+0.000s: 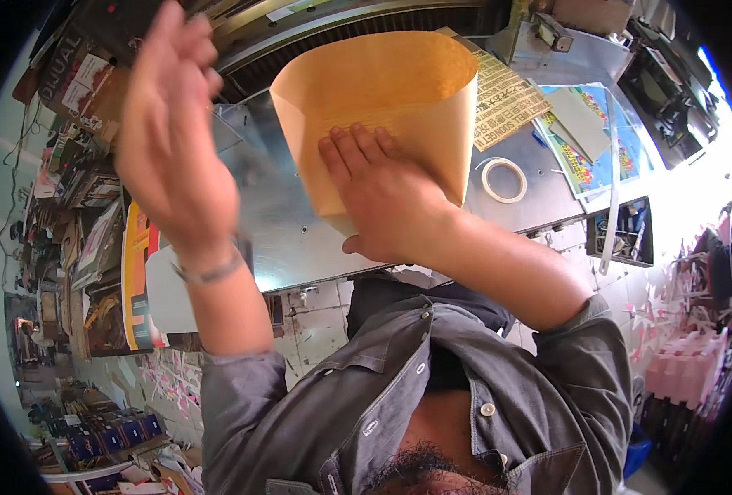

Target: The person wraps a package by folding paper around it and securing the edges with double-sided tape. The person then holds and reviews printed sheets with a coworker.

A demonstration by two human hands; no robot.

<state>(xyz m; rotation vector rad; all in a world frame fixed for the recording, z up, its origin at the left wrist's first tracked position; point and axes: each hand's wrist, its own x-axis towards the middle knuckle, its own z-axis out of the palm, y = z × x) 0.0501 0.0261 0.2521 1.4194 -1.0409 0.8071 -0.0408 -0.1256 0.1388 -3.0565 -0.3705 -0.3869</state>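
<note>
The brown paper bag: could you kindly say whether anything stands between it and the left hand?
Nothing visible stands between the left hand and the brown paper bag; the right hand rests on the bag's near side.

bag [428, 124] on table [271, 194] | tape roll [505, 199] right of bag | sheets [582, 125] further right

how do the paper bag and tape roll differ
The paper bag is large and tan; the tape roll is smaller and whitish. The bag has an open mouth; the roll is a flat ring. The right hand touches the bag; the roll is untouched. Both are over the metal table.
</note>
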